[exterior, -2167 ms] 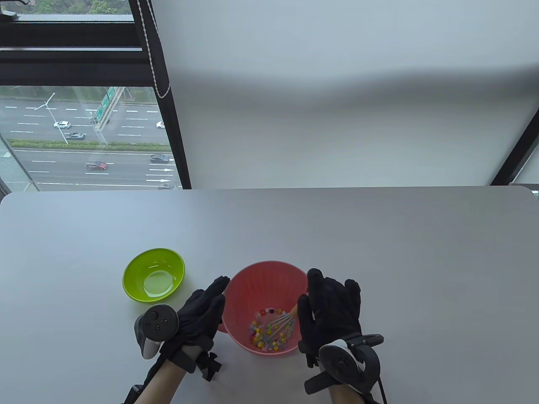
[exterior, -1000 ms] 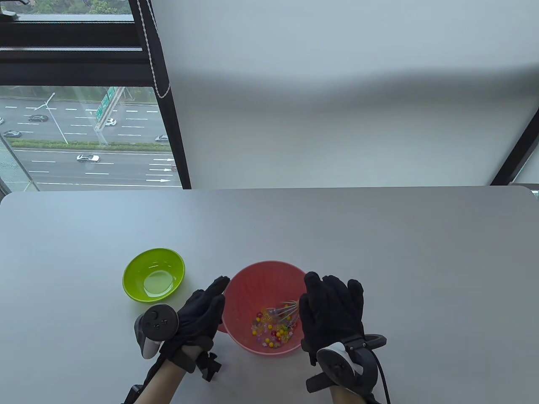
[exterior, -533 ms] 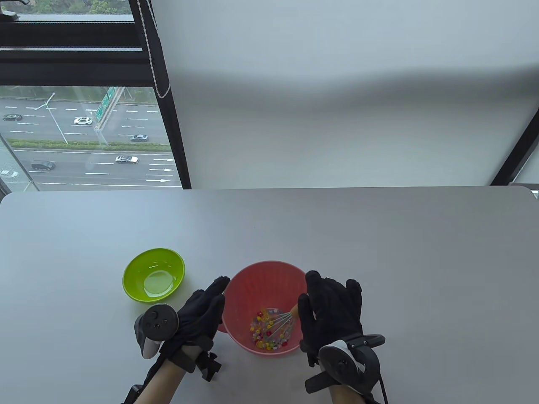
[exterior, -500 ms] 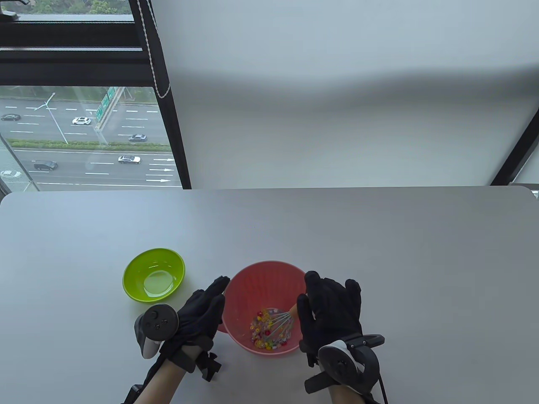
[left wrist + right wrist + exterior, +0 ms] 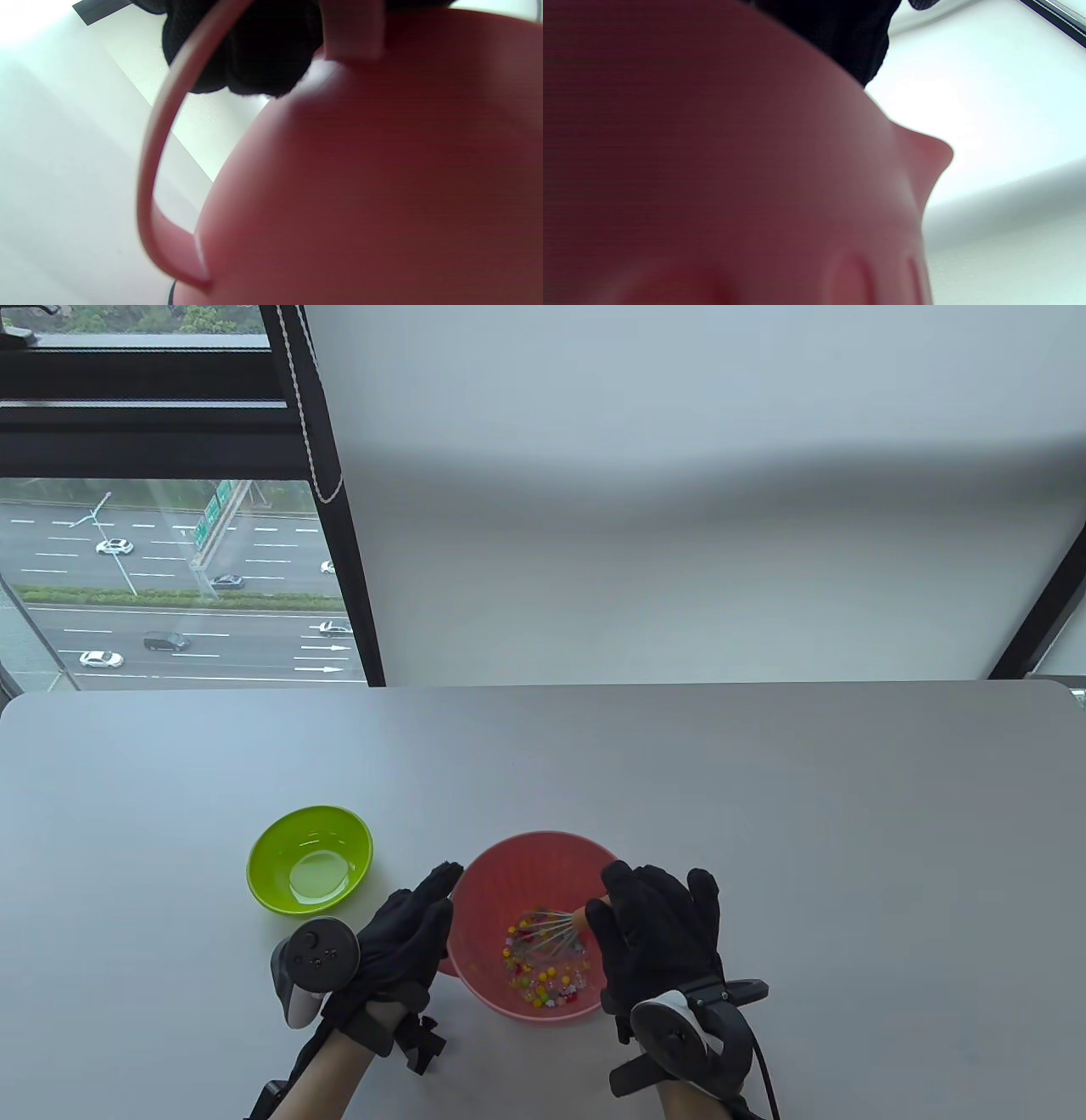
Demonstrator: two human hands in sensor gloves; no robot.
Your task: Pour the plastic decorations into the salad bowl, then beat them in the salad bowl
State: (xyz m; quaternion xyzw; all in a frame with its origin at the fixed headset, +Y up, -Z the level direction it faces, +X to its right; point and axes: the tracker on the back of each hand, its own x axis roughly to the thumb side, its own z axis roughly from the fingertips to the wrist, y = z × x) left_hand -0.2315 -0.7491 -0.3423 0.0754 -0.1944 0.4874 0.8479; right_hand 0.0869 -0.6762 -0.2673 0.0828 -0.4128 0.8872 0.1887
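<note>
The pink salad bowl (image 5: 501, 891) stands near the table's front edge, with small coloured plastic decorations (image 5: 543, 971) scattered over its bottom. My right hand (image 5: 657, 929) reaches over the bowl's right rim and grips the orange handle of a wire whisk (image 5: 553, 935), whose head is down among the decorations. My left hand (image 5: 411, 929) lies with straight fingers against the bowl's left outer wall. In the left wrist view the bowl's wall (image 5: 360, 190) fills the frame, with gloved fingers (image 5: 254, 55) at its top. The right wrist view shows the bowl's wall (image 5: 712, 169) and a pouring lip (image 5: 935, 154).
An empty green bowl (image 5: 310, 858) sits on the grey table (image 5: 764, 814), left of the pink one and just beyond my left hand. A window and a white blind rise behind the table's far edge.
My right hand has swung the whisk head left and toward the bowl's middle. The decorations have been pushed about. The left hand and both bowls have stayed put.
</note>
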